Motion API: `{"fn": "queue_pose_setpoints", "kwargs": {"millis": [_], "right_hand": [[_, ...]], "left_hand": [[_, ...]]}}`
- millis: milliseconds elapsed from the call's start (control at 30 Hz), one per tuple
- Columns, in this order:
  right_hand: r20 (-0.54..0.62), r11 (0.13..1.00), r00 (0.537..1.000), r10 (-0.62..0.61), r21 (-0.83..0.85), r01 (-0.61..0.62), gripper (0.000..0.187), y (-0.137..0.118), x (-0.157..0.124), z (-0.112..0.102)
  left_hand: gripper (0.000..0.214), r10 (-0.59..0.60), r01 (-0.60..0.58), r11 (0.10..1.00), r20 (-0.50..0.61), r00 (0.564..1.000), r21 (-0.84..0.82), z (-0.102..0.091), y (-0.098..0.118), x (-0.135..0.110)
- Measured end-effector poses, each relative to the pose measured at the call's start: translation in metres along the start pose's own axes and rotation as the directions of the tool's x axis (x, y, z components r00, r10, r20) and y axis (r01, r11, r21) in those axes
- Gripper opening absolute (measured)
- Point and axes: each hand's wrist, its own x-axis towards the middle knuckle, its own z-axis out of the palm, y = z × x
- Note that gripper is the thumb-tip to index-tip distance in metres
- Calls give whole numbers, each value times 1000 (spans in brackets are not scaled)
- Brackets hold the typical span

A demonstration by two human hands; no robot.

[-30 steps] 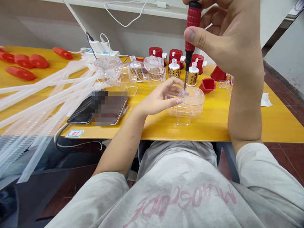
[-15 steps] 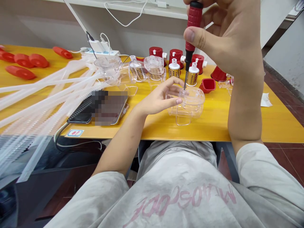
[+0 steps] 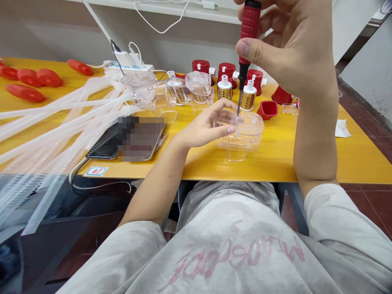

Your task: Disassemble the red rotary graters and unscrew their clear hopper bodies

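My right hand (image 3: 275,49) is raised, its fingers closed around the red-and-black handle of a screwdriver (image 3: 250,24). The shaft points nearly straight down, and its tip meets the upper left side of a clear plastic housing (image 3: 249,128). Thumb and fingers of my left hand (image 3: 211,124) grip that housing from its left side as it stands on the table near the front edge. Some of the left fingers sit behind the transparent plastic. What lies under the screwdriver tip is too small to make out.
Behind the housing stand drum graters (image 3: 224,89), red cups (image 3: 227,73) and a small red tray (image 3: 268,110). More clear housings (image 3: 143,87) are left of them. Phones (image 3: 143,141), long translucent plastic strips (image 3: 76,118) and red oval parts (image 3: 26,93) cover the left side. A paper scrap (image 3: 342,128) lies right.
My right hand and the screwdriver handle have shifted very slightly left and turned a little. The left hand and the clear housing stay in place.
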Motion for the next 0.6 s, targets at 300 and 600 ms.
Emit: {"fn": "queue_pose_setpoints", "kwargs": {"millis": [300, 600], "right_hand": [[73, 996, 995, 74, 44, -77, 36, -13, 0, 0], [36, 998, 998, 44, 43, -46, 47, -6, -1, 1]], "left_hand": [[58, 2, -2, 1000, 2, 1000, -5, 0, 0, 1], [56, 1, -1, 1000, 6, 1000, -4, -1, 0, 0]]}}
